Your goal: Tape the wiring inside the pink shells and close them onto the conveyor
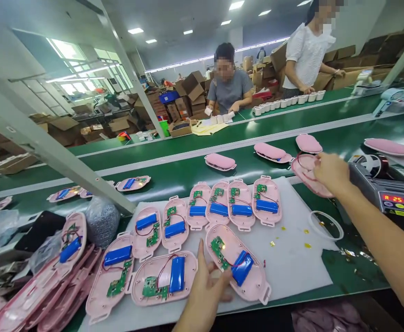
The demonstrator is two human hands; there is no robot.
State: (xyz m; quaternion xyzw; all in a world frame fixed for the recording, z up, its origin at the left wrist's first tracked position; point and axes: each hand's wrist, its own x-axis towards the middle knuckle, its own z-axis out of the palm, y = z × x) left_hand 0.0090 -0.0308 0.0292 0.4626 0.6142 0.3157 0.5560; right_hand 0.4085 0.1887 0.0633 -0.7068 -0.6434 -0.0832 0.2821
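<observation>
My right hand (pixel 333 174) reaches out at the right and pinches the edge of an open pink plastic shell half (pixel 300 168) with a wire at its top. At the front centre, my left hand (pixel 205 290) has its fingers apart, the index stretched upward. Its thumb lies at the edge of a pink shell half (pixel 255 286) holding a green circuit board (pixel 218 249) and a blue battery pack (pixel 242 268). Close to the left hand's other side lies another such shell (pixel 138 288), turned sideways. Several more shells with boards and batteries stand in a row behind.
A white mat (pixel 292 267) bears yellow scraps and a clear tape ring (pixel 326 226). At right is a tape dispenser (pixel 395 184) with a red display. Stacked shells (pixel 60 286) lie at left. Padded pink pieces (pixel 220 161) sit on the green conveyor (pixel 174 161); two people work beyond.
</observation>
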